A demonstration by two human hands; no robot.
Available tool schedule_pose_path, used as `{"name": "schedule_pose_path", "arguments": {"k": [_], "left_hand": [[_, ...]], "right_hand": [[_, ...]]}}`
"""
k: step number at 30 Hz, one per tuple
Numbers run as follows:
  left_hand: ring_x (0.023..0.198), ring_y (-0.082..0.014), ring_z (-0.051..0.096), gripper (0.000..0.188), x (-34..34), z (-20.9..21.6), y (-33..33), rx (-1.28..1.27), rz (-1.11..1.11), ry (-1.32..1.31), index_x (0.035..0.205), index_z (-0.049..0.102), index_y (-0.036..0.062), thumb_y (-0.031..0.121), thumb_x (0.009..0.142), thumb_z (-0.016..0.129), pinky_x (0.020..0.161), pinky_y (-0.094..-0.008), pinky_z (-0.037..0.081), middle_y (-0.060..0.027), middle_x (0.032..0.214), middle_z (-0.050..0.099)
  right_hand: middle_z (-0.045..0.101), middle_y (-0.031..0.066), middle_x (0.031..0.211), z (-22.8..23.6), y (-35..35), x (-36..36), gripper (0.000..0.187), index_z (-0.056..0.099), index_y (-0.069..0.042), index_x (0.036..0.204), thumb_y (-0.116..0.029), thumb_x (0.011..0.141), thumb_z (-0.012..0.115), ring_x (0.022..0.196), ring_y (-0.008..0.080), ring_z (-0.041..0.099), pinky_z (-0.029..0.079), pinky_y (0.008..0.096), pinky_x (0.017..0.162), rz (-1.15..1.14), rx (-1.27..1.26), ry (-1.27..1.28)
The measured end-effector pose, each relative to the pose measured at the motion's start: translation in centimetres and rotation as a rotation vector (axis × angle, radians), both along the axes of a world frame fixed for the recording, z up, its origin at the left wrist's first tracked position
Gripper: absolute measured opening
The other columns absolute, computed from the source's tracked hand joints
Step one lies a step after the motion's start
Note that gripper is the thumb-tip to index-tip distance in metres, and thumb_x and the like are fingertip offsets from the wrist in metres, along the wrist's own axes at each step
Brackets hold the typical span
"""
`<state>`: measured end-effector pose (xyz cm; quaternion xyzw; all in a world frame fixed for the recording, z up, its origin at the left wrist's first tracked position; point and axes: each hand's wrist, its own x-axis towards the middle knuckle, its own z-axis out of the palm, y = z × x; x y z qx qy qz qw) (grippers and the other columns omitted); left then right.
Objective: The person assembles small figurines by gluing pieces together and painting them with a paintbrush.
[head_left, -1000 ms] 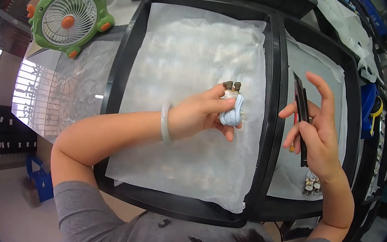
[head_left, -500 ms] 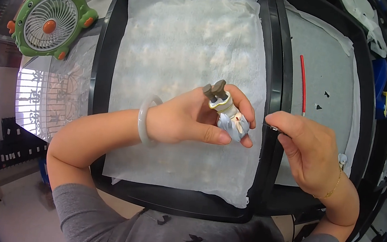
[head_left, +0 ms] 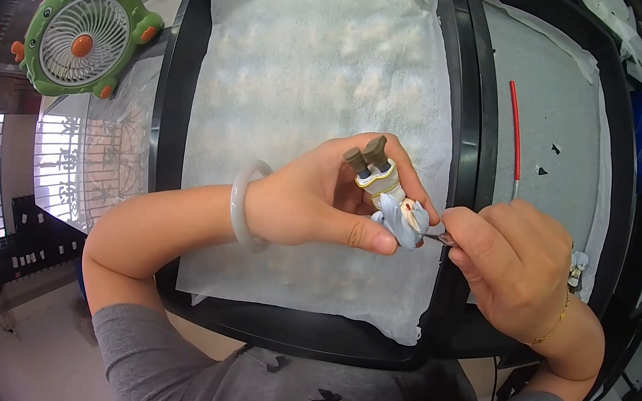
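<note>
My left hand is closed around a small figurine, held tilted with its brown boots up and its pale blue hair down toward me. My thumb presses near the hair while the fingers wrap behind the body. In my right hand, thumb and forefinger pinch a small, thin metal tool. Its tip meets the figurine at the hair, or lies just beside it. Most of the tool is hidden by the fingers, so its exact kind does not show.
Under my hands lies a black tray lined with white paper. A second tray at the right holds a thin red stick, dark scraps and another small figurine. A green fan stands far left.
My right hand has brought the metal tool from a gap beside the figurine to its hair. The figurine has shifted slightly right and turned in my left hand.
</note>
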<state>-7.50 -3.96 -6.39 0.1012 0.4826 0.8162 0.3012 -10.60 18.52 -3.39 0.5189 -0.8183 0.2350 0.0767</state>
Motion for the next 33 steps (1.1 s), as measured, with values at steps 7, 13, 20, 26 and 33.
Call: {"name": "schedule_pose_path", "arguments": {"k": [7,13,20,26,33], "left_hand": [[0.093,-0.0235,0.058,0.040,0.4,-0.5,0.1,0.031,-0.017,0.014,0.099,0.045,0.0036,0.008,0.071,0.074,0.081,-0.0356,0.048,-0.0148,0.103,0.056],[0.092,-0.0246,0.059,0.041,0.4,-0.7,0.2,-0.011,-0.004,0.126,0.099,0.044,0.0043,0.005,0.070,0.074,0.079,-0.0361,0.050,-0.0156,0.103,0.054],[0.092,-0.0244,0.059,0.042,0.5,-0.5,0.1,-0.074,0.002,0.147,0.098,0.044,0.0046,0.004,0.069,0.074,0.078,-0.0355,0.050,-0.0152,0.101,0.055],[0.092,-0.0263,0.059,0.044,0.4,-0.5,0.1,-0.019,0.021,0.111,0.098,0.044,0.0058,0.008,0.068,0.076,0.077,-0.0359,0.050,-0.0157,0.101,0.055],[0.088,-0.0243,0.059,0.043,0.4,-0.4,0.0,-0.003,0.084,0.096,0.099,0.044,0.0073,0.010,0.069,0.076,0.075,-0.0354,0.050,-0.0166,0.102,0.055]], "right_hand": [[0.038,0.0004,0.060,-0.4,0.0,0.4,0.028,0.060,-0.006,0.091,-0.014,0.065,0.062,0.048,0.0138,0.040,0.029,0.0270,0.037,-0.017,0.023,0.004],[0.038,0.0011,0.061,-0.7,0.0,0.6,0.033,0.059,-0.005,0.095,-0.012,0.062,0.058,0.048,0.0142,0.041,0.031,0.0266,0.038,-0.026,0.024,-0.004],[0.039,0.0017,0.063,0.0,-0.3,1.0,0.036,0.058,-0.006,0.097,-0.012,0.061,0.058,0.049,0.0149,0.043,0.032,0.0268,0.038,-0.069,0.073,0.090],[0.048,0.0063,0.069,-0.1,-0.3,0.8,0.030,0.057,-0.003,0.098,-0.004,0.069,0.059,0.053,0.0211,0.047,0.037,0.0304,0.045,-0.067,-0.061,-0.230],[0.056,0.0093,0.073,1.6,0.2,-0.2,0.023,0.057,0.001,0.101,-0.006,0.080,0.054,0.056,0.0230,0.050,0.039,0.0316,0.049,-0.014,-0.022,-0.158]]}}
